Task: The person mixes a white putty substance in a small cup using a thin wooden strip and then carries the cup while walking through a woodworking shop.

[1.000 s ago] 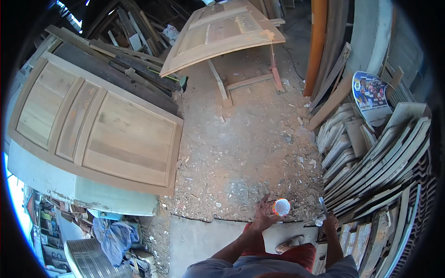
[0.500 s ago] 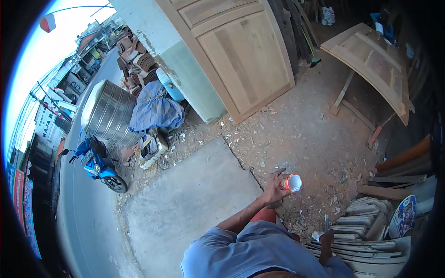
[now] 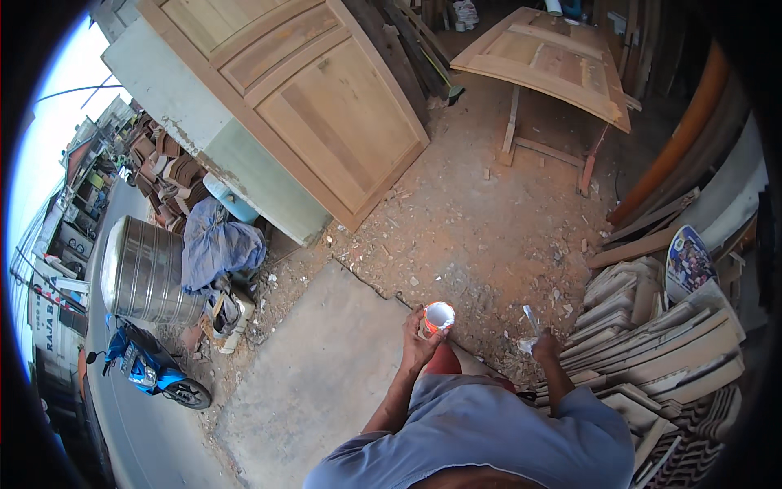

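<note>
Two bare hands are in use, each with its fingers closed on an item. The left hand (image 3: 418,342) grasps a round cup (image 3: 439,316) by its side; the cup has a smooth white interior, an orange-red outer wall and a mouth facing upward. It is located ahead of the torso, near the edge of the concrete slab (image 3: 309,367). The right hand (image 3: 546,348) grips a thin tool (image 3: 531,318) with a pale, narrow end; a white irregular piece (image 3: 526,345) is positioned at these fingers, material not determinable.

Surfaces: the slab is grey and flat, with a ragged front edge. Beyond it, the dirt ground (image 3: 489,220) is rough and strewn with pale chips. A panelled wooden door (image 3: 338,122) leans against a wall; a second wooden panel (image 3: 542,65) rests on a trestle (image 3: 544,145).

Clearance: the widest room extends forward over the dirt ground. On the right, stacked slats (image 3: 652,346) with thin parallel edges lie near the right hand and limit sideways movement.
</note>
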Action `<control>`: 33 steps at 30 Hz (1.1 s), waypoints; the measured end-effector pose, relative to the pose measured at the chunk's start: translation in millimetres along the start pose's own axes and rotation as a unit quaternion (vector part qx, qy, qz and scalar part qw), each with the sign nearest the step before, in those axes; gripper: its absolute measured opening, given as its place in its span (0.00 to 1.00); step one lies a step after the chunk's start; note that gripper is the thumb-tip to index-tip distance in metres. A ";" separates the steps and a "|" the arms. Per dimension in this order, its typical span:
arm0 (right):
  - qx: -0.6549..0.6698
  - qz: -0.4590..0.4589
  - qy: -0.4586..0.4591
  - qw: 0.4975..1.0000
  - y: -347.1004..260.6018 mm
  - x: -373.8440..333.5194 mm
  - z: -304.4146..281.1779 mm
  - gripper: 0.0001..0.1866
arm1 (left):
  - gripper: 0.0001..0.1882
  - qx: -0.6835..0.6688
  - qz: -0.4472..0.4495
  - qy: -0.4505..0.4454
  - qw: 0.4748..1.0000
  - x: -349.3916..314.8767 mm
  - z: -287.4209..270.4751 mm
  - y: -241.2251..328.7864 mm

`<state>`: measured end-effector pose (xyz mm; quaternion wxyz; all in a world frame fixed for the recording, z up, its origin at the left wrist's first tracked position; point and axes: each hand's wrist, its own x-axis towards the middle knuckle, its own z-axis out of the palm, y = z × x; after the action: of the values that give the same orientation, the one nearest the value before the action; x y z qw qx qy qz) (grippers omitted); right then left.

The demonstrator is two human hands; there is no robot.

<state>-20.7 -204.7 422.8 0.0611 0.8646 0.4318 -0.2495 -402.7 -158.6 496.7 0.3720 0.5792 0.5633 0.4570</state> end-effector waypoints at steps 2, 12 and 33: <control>-0.004 -0.004 -0.021 1.000 -9.8 -6.4 -4.7 0.25 | 0.38 0.041 0.026 -0.011 0.999 13.3 -3.1 8.7; 0.085 0.055 0.009 0.995 -80.3 78.1 -2.1 0.26 | 0.39 0.023 0.024 -0.021 0.999 149.9 -43.1 -23.1; 0.153 0.065 0.170 0.971 -218.1 207.1 -121.8 0.26 | 0.40 -0.064 0.025 -0.143 0.987 418.5 -28.1 -25.0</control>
<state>-40.0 117.9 452.1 -0.1304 0.9198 0.3350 -0.1571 -459.0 256.7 527.8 0.4739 0.6272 0.4593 0.4136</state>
